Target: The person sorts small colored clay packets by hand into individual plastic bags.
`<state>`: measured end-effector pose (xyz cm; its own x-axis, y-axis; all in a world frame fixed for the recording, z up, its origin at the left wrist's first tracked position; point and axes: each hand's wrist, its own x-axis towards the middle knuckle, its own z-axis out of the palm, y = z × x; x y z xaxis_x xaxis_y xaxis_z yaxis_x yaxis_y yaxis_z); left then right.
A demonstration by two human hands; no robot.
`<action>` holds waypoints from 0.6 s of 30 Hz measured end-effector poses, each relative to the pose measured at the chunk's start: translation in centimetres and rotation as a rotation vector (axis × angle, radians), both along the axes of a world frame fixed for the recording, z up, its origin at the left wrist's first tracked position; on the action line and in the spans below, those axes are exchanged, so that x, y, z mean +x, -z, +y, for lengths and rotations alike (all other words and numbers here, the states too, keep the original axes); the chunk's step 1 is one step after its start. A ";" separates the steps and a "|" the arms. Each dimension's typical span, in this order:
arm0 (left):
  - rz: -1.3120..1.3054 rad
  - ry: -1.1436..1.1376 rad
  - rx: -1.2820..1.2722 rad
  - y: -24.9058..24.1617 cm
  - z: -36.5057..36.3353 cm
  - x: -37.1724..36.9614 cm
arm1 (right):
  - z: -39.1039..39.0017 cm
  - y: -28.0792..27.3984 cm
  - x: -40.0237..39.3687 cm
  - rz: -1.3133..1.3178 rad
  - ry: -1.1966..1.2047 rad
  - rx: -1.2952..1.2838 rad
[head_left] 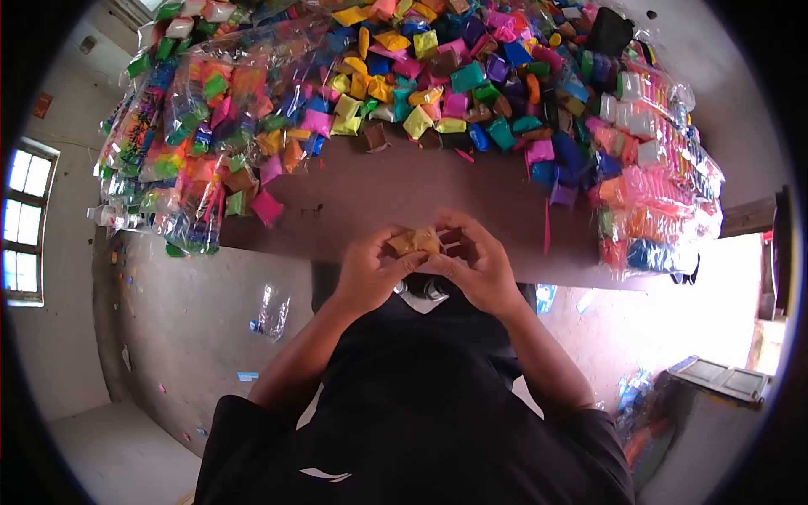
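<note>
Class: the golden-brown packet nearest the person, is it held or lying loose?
Held: the packet is gripped between the left hand and the right hand, apart from the colourful pile.

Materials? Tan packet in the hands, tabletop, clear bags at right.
Tan packet: probably thin plastic film, slightly glossy; surface looks creased.
Tabletop: smooth, brown, low sheen; maybe painted or laminated board, unclear.
Clear bags: glossy plastic film, judging by sharp highlights and colours showing through.
</note>
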<state>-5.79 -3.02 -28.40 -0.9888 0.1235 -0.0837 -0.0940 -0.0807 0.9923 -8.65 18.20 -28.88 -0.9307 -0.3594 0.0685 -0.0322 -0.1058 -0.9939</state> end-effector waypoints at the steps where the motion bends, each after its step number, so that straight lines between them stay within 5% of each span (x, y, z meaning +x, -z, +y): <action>1: 0.032 0.039 -0.131 -0.3 -0.4 0.5 | -0.2 0.4 0.3 0.002 -0.044 0.050; 9: 0.123 0.160 -0.249 0.5 -2.2 2.0 | -2.0 1.4 2.6 -0.089 -0.052 -0.016; 18: -0.097 0.071 0.151 2.7 -1.6 2.2 | -2.2 2.8 3.7 -0.177 0.052 0.139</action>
<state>-3.64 -4.62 -31.12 -0.9654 0.2108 -0.1538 -0.1997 -0.2175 0.9554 -4.97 15.97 -31.65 -0.9412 -0.3055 -0.1440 0.1418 0.0296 -0.9895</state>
